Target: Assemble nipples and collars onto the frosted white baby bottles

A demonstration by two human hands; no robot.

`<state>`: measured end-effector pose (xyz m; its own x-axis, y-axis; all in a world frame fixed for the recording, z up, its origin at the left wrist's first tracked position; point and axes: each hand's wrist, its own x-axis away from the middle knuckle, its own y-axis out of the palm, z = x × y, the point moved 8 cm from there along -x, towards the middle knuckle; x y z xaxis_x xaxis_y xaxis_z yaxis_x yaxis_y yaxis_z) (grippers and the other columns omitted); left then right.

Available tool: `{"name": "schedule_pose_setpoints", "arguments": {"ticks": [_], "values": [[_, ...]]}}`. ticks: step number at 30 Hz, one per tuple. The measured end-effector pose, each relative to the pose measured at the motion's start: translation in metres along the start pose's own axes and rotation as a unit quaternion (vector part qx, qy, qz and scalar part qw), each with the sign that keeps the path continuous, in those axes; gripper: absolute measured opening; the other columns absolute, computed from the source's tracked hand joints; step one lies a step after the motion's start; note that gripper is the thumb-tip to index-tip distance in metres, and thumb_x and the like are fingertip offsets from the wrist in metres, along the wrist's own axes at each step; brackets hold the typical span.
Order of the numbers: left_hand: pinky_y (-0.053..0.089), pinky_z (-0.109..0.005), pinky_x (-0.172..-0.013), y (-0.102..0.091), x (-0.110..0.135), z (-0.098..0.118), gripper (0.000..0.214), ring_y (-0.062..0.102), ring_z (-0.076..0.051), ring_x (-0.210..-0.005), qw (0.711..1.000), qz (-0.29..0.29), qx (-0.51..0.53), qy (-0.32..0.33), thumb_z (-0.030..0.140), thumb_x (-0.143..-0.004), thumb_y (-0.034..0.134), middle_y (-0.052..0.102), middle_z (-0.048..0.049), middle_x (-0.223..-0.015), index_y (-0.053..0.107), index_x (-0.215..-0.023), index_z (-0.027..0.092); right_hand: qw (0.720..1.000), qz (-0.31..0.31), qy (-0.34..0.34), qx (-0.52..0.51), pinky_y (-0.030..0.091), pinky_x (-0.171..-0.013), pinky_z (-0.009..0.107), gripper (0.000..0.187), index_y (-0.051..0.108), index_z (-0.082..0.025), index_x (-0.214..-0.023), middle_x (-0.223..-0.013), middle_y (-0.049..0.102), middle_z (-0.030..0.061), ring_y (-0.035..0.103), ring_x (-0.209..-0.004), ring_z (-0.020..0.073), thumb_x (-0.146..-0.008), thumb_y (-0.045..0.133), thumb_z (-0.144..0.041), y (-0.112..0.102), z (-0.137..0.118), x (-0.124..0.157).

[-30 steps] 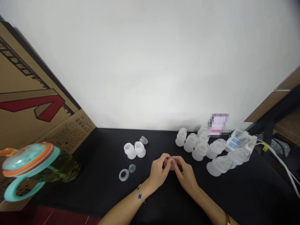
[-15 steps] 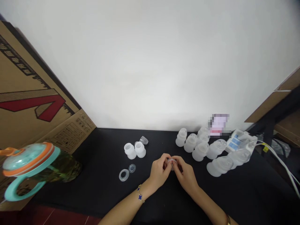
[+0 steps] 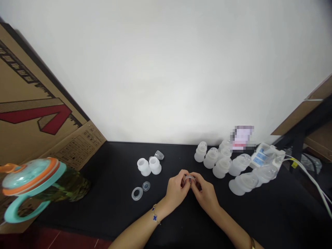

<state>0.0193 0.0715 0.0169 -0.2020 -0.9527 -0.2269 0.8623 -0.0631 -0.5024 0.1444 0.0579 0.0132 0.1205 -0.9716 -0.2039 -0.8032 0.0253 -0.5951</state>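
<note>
Fingers [image 3: 182, 180] of my left hand [image 3: 176, 191] and right hand [image 3: 205, 194] are together, clamped on a small translucent ring-like piece [image 3: 189, 178], which sits between the fingertips, partly hidden. A clear ring [image 3: 137, 194] and a small clear disc [image 3: 146, 186] lie on the black tabletop [image 3: 103, 211] to my left.
</note>
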Motion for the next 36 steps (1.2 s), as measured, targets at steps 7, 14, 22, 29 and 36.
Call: {"name": "schedule_pose_setpoints", "arguments": {"ticks": [7, 14, 22, 29, 36], "values": [[0.034, -0.020, -0.055, -0.001, -0.001, -0.002, 0.007, 0.048, -0.010, -0.052, 1.000, 0.011, 0.008, -0.009, 0.018, -0.085, 0.053, 0.050, 0.0075, -0.060, 0.057, -0.089, 0.022, 1.000, -0.004, -0.004, 0.002, 0.042, -0.050, 0.024, 0.021, 0.060, -0.025, -0.109, -0.070, 0.067, -0.0025, 0.061, -0.054, 0.0147, -0.096, 0.044, -0.033, 0.000, -0.002, -0.001], [0.029, -0.021, -0.053, -0.003, -0.002, -0.008, 0.007, 0.042, -0.011, -0.051, 0.999, 0.022, 0.011, -0.025, 0.016, -0.082, 0.053, 0.042, 0.0090, -0.056, 0.050, -0.082, 0.023, 0.998, -0.035, -0.041, -0.019, 0.042, -0.055, 0.024, 0.026, 0.060, -0.025, -0.116, -0.077, 0.068, -0.0007, 0.059, -0.058, 0.0140, -0.099, 0.041, -0.033, -0.002, -0.017, 0.002], [0.025, -0.022, -0.054, 0.000, -0.003, -0.014, 0.014, 0.040, -0.011, -0.051, 0.999, -0.002, 0.014, -0.043, 0.010, -0.075, 0.050, 0.042, 0.0090, -0.057, 0.044, -0.077, 0.022, 0.998, -0.035, -0.059, -0.015, 0.045, -0.056, 0.024, 0.027, 0.060, -0.025, -0.118, -0.085, 0.071, 0.0003, 0.064, -0.062, 0.0146, -0.097, 0.045, -0.033, 0.000, -0.018, 0.003], [0.027, -0.022, -0.054, -0.004, -0.007, -0.013, 0.014, 0.040, -0.010, -0.052, 0.998, 0.006, 0.043, -0.046, 0.010, -0.076, 0.051, 0.043, 0.0090, -0.056, 0.044, -0.076, 0.022, 0.998, -0.020, -0.031, -0.048, 0.047, -0.058, 0.026, 0.029, 0.059, -0.026, -0.120, -0.083, 0.069, 0.0012, 0.062, -0.062, 0.0156, -0.096, 0.049, -0.038, 0.003, -0.009, 0.004], [0.032, -0.020, -0.045, -0.006, -0.009, -0.021, 0.021, 0.044, -0.010, -0.044, 0.982, 0.033, 0.168, -0.082, 0.036, -0.090, 0.056, 0.048, 0.0091, -0.054, 0.044, -0.080, 0.022, 0.950, 0.026, 0.098, -0.295, 0.049, -0.054, 0.027, 0.063, 0.029, -0.027, -0.146, -0.103, 0.068, 0.0045, 0.060, -0.063, 0.0144, -0.092, 0.056, -0.046, 0.007, 0.015, 0.002]]}}
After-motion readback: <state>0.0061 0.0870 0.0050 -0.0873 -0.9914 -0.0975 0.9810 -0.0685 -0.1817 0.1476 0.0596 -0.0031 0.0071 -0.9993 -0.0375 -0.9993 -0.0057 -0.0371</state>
